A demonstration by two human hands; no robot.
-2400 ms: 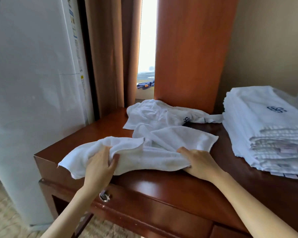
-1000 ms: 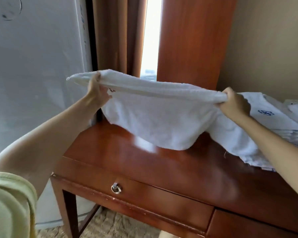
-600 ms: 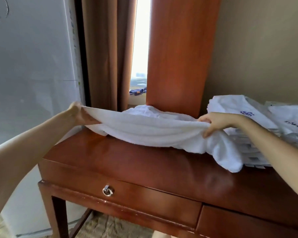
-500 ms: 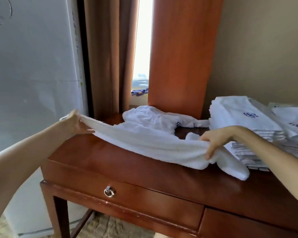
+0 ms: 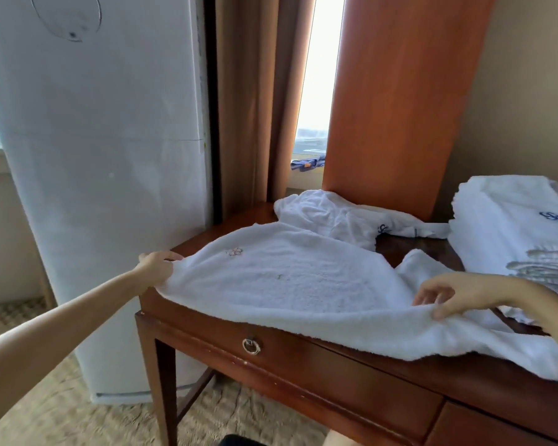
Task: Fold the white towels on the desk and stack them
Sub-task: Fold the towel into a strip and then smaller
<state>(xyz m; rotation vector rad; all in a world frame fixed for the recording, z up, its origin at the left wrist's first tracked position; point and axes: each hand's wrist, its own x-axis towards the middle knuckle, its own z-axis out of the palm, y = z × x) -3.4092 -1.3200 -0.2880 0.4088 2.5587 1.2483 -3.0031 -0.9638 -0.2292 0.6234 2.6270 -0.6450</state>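
Towel (image 5: 297, 284) laid out flat on desk (image 5: 319, 365), no longer held in the air.
Left end is gripped by left hand (image 5: 155, 265) at desk's left edge; front-right fold is pinched by right hand (image 5: 458, 294). First fold can be started.

The reddish wooden desk (image 5: 319, 371) carries a white spread towel (image 5: 290, 284) across its near left part, with the towel's near edge drooping over the front. A crumpled towel (image 5: 329, 214) lies at the far edge, and a stack of folded towels (image 5: 503, 226) sits on the right.
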